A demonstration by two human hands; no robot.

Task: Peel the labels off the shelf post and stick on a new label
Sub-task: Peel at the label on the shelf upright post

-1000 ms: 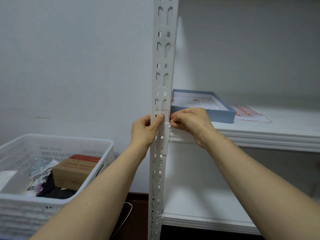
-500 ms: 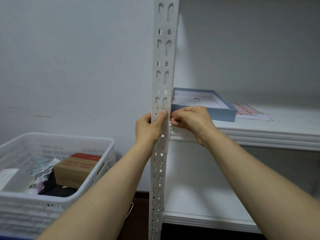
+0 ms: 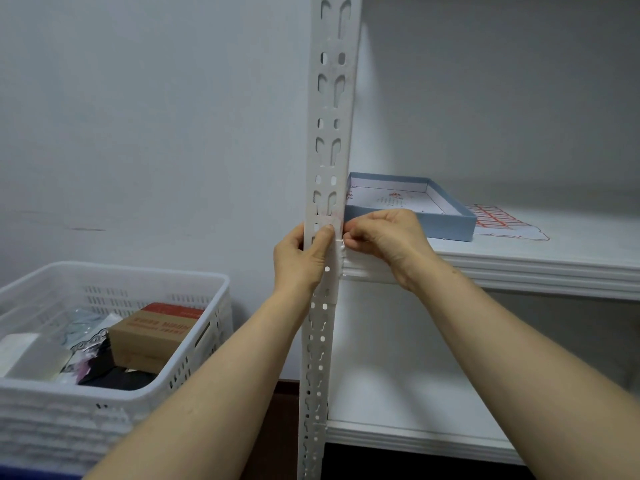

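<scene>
Here the person works at the white slotted shelf post (image 3: 329,161), both hands meeting at the level of the upper shelf (image 3: 519,261). The left hand (image 3: 299,258) wraps around the post from the left, its thumb pressed flat on the front face over a pale label (image 3: 328,221); this grip likely steadies the post and pins the label so it does not tear unevenly. The right hand (image 3: 384,237) is curled in a pinch at the post's right edge, fingertips closed together on what seems to be the label's edge, though the piece itself is too small to make out. A faint reddish smear sits just above the thumb, probably leftover print or glue. Behind the right hand, a shallow blue box (image 3: 415,216) and a sheet of red-bordered labels (image 3: 498,220) lie on the shelf, within easy reach for the new sticker. Peeling appears under way.
</scene>
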